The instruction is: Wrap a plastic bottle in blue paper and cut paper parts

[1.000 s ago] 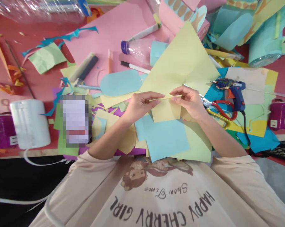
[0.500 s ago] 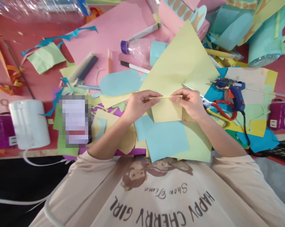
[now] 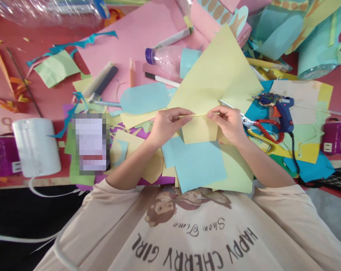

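Observation:
A small piece of pale yellow paper (image 3: 200,131) is pinched along its top edge between my two hands. The edge looks narrowly folded. My left hand (image 3: 170,124) grips the left end with thumb and index finger; my right hand (image 3: 227,120) has the right end the same way. Behind it lies a large pale yellow sheet (image 3: 215,71). Below the held piece is a light blue sheet (image 3: 197,162). Close to my right hand, a pair of scissors (image 3: 262,126) with red handles lies partly under my fingers' side, one blade tip showing above the hand.
A blue glue gun (image 3: 285,113) with a cable sits at right. Beyond my hands lie a purple-capped plastic bottle (image 3: 170,60), a black-capped marker (image 3: 161,79) and a box cutter (image 3: 104,82). At left are a blurred phone (image 3: 91,143) and a white device (image 3: 37,146). Paper scraps surround everything.
My right hand's fingers have shifted slightly along the folded edge, and the paper's lower edge has tilted up a little. My left hand stays nearly in place.

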Available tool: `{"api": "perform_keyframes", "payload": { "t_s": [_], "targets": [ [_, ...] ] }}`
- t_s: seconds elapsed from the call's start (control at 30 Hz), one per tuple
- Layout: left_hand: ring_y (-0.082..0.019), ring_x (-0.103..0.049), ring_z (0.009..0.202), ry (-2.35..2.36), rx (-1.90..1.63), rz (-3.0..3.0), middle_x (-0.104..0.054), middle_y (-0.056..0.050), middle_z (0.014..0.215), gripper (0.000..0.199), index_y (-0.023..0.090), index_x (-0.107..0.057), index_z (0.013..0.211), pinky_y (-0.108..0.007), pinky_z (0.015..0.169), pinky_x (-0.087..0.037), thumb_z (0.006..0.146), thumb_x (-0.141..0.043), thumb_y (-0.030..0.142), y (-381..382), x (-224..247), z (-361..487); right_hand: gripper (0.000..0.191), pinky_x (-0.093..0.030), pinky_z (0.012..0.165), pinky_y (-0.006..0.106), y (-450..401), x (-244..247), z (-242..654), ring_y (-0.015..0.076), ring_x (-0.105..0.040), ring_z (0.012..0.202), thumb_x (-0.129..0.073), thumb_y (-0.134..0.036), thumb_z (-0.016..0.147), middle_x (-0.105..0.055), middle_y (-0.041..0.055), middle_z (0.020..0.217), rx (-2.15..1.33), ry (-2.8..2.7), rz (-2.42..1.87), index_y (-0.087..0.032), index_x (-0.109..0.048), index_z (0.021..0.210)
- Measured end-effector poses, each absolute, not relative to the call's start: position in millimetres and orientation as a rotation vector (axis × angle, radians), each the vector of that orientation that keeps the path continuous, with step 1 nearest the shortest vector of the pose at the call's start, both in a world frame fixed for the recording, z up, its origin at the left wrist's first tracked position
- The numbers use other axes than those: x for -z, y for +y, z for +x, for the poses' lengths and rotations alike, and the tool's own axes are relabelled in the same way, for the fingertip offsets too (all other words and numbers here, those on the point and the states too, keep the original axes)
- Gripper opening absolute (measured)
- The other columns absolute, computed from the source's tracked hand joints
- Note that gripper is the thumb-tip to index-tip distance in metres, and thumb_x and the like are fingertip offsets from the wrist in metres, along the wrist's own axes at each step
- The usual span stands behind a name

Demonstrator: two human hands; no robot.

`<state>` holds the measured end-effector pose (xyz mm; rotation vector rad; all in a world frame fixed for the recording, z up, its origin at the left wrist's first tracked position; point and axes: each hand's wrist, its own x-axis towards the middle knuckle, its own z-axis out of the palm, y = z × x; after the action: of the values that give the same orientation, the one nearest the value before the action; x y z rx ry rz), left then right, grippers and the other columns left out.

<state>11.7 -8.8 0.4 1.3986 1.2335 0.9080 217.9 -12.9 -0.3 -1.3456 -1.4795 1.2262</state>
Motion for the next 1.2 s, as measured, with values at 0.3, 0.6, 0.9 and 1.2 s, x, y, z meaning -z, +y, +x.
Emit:
{"api": "perform_keyframes", "payload": {
  "t_s": [0.3, 0.6, 0.9, 1.2],
  "targets": [
    [-0.006, -0.034, 0.043, 1.266, -0.918, 1.438, -0.05, 0.004, 0.049, 0.018, 0.019, -0.076, 0.079, -0.022, 0.042, -0.027, 0.076, -0.066, 0.035, -7.7, 1.9, 9.5, 0.028, -0.03, 0.045, 0.025, -13.3, 0.1, 217.6, 0.0094, -0.04, 0.05, -0.071, -0.052, 0.075, -0.053, -0.003, 0.052, -1.215, -1.448, -1.369, -0.025, -0.076, 0.072],
    [-0.007, -0.037, 0.048, 1.296, -0.933, 1.474, -0.051, 0.003, 0.052, 0.024, 0.019, -0.075, 0.074, -0.022, 0.046, -0.029, 0.075, -0.066, 0.041, -5.6, -0.5, 10.1, 0.016, -0.043, 0.052, 0.025, -13.5, -0.5, 217.3, 0.0107, -0.055, 0.059, -0.076, -0.04, 0.074, -0.072, -0.0016, 0.069, -1.276, -1.377, -1.308, -0.028, -0.08, 0.082],
    [-0.011, -0.047, 0.055, 1.318, -0.943, 1.472, -0.06, 0.0, 0.057, 0.038, 0.022, -0.077, 0.081, -0.026, 0.052, -0.035, 0.077, -0.065, 0.058, -7.8, 2.1, 8.6, 0.015, -0.052, 0.061, 0.025, -12.7, -1.3, 215.3, 0.0109, -0.063, 0.065, -0.081, -0.037, 0.068, -0.075, -0.0025, 0.073, -1.38, -1.212, -1.261, -0.03, -0.08, 0.081],
    [-0.008, -0.041, 0.048, 1.272, -0.987, 1.446, -0.064, 0.0, 0.057, 0.027, 0.024, -0.08, 0.084, -0.024, 0.047, -0.034, 0.077, -0.069, 0.047, -8.5, -1.8, 10.7, 0.017, -0.057, 0.072, 0.028, -12.5, -0.2, 215.4, 0.0129, -0.068, 0.074, -0.081, -0.038, 0.067, -0.076, -0.0018, 0.078, -1.487, -1.127, -1.238, -0.029, -0.079, 0.082]
  ]
}}
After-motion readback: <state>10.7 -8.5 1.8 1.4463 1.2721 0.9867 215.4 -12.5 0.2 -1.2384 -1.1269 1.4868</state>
